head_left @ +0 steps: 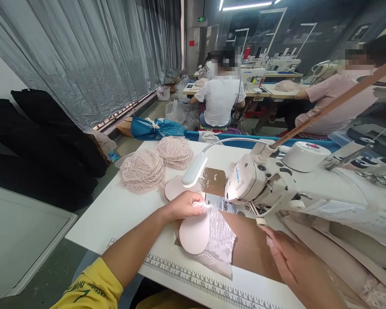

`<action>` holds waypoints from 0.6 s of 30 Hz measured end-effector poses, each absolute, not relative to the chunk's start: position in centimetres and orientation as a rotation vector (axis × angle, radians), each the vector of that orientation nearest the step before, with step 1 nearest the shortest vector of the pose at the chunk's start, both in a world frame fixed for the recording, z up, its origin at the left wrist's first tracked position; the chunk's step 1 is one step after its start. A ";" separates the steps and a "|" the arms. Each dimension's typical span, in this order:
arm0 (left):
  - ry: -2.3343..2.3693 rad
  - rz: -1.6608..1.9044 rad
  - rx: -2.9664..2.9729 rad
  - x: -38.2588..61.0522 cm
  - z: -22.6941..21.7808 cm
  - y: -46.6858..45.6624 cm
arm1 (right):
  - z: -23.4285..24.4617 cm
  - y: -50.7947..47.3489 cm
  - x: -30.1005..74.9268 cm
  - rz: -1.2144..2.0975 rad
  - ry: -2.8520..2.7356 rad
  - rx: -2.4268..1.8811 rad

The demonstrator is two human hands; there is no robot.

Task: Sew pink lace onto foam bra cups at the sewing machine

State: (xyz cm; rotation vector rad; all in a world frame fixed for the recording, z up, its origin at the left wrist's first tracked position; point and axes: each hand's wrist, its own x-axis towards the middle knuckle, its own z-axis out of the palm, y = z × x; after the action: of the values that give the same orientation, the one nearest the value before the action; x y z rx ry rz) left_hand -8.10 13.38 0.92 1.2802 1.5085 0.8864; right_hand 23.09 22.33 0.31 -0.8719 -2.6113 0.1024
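My left hand (188,205) is closed on the top edge of a pale pink bra cup (194,234), pinching lace between thumb and fingers. White patterned lace fabric (220,240) hangs from the cup's right side over the table front. My right hand (289,255) is at the right, its fingers drawn together at a small cream-coloured piece (261,221); what this is, I cannot make out. Just beyond both hands stands a white sewing machine (246,178), its needle area above and to the right of the cup. Another pink cup (176,187) lies behind my left hand.
Two piles of lace pieces, a nearer pile (143,171) and a farther pile (175,151), lie at the table's back left. A lamp (195,171) on a bent neck overhangs the work. A ruler strip (196,281) lines the front edge. Two people sit at machines beyond.
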 end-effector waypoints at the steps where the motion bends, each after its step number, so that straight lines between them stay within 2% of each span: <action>1: 1.482 0.898 1.265 -7.9 1.1 13.3 | 0.7 21.8 22.3 0.267 -2.621 -0.880; 4: 1.358 0.917 1.202 -7.3 1.9 12.9 | 1.7 20.4 19.7 0.754 -2.563 -0.935; 7: 1.222 0.882 1.208 -7.0 2.6 12.4 | 2.4 20.0 17.7 1.048 -2.494 -0.921; 13: 1.135 0.817 1.321 -6.9 2.4 11.9 | 2.9 20.0 15.7 1.305 -2.429 -0.864; 18: 1.104 0.828 1.286 -6.6 1.7 11.9 | 3.3 19.4 14.6 1.392 -2.456 -0.799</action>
State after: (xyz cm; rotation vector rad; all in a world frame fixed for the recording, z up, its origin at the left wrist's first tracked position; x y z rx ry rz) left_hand -6.61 11.94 1.67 1.2858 1.1036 0.8282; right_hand 14.61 19.36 3.33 -0.7995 -2.4565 1.3924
